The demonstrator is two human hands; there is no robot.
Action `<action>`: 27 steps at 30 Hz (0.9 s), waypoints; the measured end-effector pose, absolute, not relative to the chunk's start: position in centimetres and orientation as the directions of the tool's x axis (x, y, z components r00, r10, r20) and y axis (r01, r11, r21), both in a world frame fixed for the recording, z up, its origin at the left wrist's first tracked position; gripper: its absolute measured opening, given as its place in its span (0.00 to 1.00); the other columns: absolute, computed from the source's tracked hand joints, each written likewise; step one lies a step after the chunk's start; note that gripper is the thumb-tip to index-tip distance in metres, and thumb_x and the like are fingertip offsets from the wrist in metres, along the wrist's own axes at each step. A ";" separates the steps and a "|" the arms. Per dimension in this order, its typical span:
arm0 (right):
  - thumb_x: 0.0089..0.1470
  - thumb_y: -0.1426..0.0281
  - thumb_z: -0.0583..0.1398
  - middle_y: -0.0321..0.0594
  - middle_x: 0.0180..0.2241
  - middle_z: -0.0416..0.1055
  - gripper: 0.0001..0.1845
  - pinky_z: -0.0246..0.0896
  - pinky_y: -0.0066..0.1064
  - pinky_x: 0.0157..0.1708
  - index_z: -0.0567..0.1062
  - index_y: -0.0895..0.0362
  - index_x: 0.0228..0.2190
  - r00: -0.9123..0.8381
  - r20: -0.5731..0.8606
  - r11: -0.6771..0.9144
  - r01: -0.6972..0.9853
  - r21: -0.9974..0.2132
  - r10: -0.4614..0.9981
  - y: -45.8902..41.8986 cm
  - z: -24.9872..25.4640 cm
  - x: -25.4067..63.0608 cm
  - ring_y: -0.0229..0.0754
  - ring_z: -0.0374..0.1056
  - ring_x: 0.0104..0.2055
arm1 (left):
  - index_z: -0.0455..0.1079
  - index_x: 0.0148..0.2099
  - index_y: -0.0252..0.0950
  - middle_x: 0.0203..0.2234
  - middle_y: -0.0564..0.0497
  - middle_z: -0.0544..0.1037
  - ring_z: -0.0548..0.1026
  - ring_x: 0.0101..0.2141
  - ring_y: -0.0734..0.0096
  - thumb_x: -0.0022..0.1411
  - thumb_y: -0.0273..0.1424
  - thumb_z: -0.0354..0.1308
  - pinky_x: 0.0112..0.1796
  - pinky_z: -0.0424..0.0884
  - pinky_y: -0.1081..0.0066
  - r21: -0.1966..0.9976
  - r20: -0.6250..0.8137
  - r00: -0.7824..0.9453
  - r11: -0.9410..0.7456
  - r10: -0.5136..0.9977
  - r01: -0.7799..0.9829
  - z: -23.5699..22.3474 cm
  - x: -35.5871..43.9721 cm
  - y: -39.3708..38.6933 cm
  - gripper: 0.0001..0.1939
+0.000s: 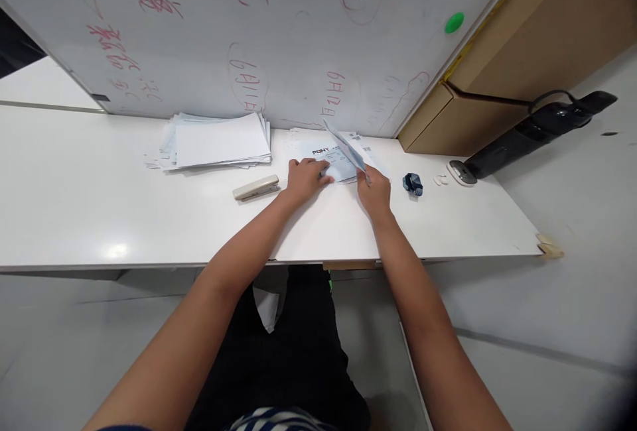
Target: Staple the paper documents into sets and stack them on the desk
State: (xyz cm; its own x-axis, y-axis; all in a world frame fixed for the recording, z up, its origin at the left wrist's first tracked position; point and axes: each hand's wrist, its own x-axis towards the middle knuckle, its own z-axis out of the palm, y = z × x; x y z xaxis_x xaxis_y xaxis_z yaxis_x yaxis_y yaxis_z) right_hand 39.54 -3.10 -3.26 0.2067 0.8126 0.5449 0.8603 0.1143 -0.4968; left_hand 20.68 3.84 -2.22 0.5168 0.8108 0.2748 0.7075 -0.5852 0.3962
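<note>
Several printed light-blue sheets (pixel 341 167) lie on the white table, with dark lettering on the top one. My left hand (pixel 304 180) rests on their left side, fingers and thumb apart, pressing on the paper. Between the thumb and fingers of my right hand (pixel 374 191) is the edge of a raised paper sheet (pixel 347 144), which tilts up over the others. A beige stapler (pixel 256 187) lies just left of my left hand. To the left and farther back is a thick stack of paper (pixel 221 141).
A whiteboard (pixel 298 40) with red writing stands at the table's back edge. On the right are a small dark-blue object (pixel 413 184), a computer mouse (pixel 462 173), a black bottle (pixel 532 132) and cardboard boxes (pixel 462 119). The table's front edge (pixel 149 264) runs below my forearms.
</note>
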 end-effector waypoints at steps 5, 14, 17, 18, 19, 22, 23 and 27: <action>0.49 0.78 0.53 0.40 0.49 0.73 0.24 0.61 0.41 0.55 0.76 0.55 0.46 0.111 0.535 0.186 0.863 -0.470 0.838 -2.9 -3.4 39.7 0.45 0.67 0.53 | 0.74 0.44 0.42 0.40 0.44 0.79 0.70 0.47 0.53 0.61 0.41 0.56 0.45 0.55 0.54 0.326 0.326 0.528 -0.618 0.784 0.715 -1.8 20.8 3.7 0.13; 0.47 0.79 0.52 0.40 0.52 0.71 0.27 0.57 0.46 0.58 0.74 0.54 0.48 0.058 0.501 0.201 0.872 -0.446 0.863 -2.8 -3.5 39.9 0.46 0.64 0.56 | 0.77 0.37 0.41 0.34 0.47 0.80 0.73 0.42 0.57 0.64 0.37 0.52 0.55 0.47 0.50 0.257 0.389 0.543 -0.654 0.744 0.712 -1.9 20.6 3.8 0.12; 0.48 0.79 0.52 0.39 0.54 0.70 0.28 0.56 0.47 0.58 0.73 0.53 0.50 0.043 0.489 0.198 0.881 -0.431 0.871 -2.9 -3.5 39.9 0.47 0.63 0.57 | 0.77 0.36 0.42 0.33 0.48 0.80 0.73 0.41 0.59 0.65 0.35 0.51 0.57 0.45 0.51 0.254 0.398 0.544 -0.658 0.739 0.709 -1.7 20.5 3.7 0.13; 0.48 0.78 0.52 0.40 0.54 0.69 0.28 0.56 0.47 0.58 0.73 0.53 0.50 0.036 0.489 0.200 0.885 -0.421 0.872 -2.9 -3.5 39.9 0.47 0.62 0.57 | 0.77 0.35 0.42 0.33 0.49 0.80 0.73 0.41 0.59 0.65 0.35 0.51 0.57 0.44 0.52 0.258 0.405 0.545 -0.664 0.734 0.702 -1.6 20.5 3.6 0.13; 0.48 0.78 0.53 0.40 0.55 0.68 0.28 0.56 0.47 0.58 0.72 0.53 0.51 0.027 0.491 0.202 0.891 -0.407 0.871 -2.9 -3.5 39.9 0.48 0.62 0.57 | 0.77 0.36 0.42 0.33 0.49 0.80 0.73 0.42 0.59 0.65 0.35 0.50 0.58 0.44 0.52 0.264 0.413 0.548 -0.671 0.728 0.693 -1.5 20.5 3.5 0.13; 0.49 0.75 0.55 0.43 0.57 0.66 0.28 0.54 0.47 0.58 0.69 0.54 0.54 0.001 0.504 0.203 0.914 -0.351 0.864 -2.7 -3.5 39.9 0.50 0.60 0.59 | 0.77 0.37 0.43 0.33 0.50 0.80 0.74 0.41 0.61 0.66 0.35 0.49 0.56 0.49 0.55 0.284 0.422 0.569 -0.698 0.706 0.657 -1.2 20.5 3.2 0.14; 0.50 0.74 0.56 0.44 0.57 0.65 0.28 0.54 0.47 0.58 0.69 0.54 0.54 -0.003 0.510 0.201 0.921 -0.333 0.860 -2.7 -3.5 39.9 0.50 0.60 0.59 | 0.77 0.37 0.42 0.33 0.50 0.81 0.74 0.41 0.61 0.66 0.35 0.50 0.56 0.51 0.57 0.288 0.421 0.580 -0.709 0.698 0.644 -1.1 20.5 3.1 0.14; 0.53 0.73 0.56 0.46 0.56 0.67 0.25 0.54 0.45 0.57 0.69 0.56 0.54 0.020 0.537 0.174 0.935 -0.308 0.843 -2.7 -3.4 39.8 0.49 0.60 0.59 | 0.76 0.38 0.44 0.34 0.51 0.81 0.74 0.41 0.62 0.66 0.36 0.51 0.56 0.52 0.58 0.297 0.420 0.637 -0.761 0.647 0.577 -0.8 20.5 2.5 0.12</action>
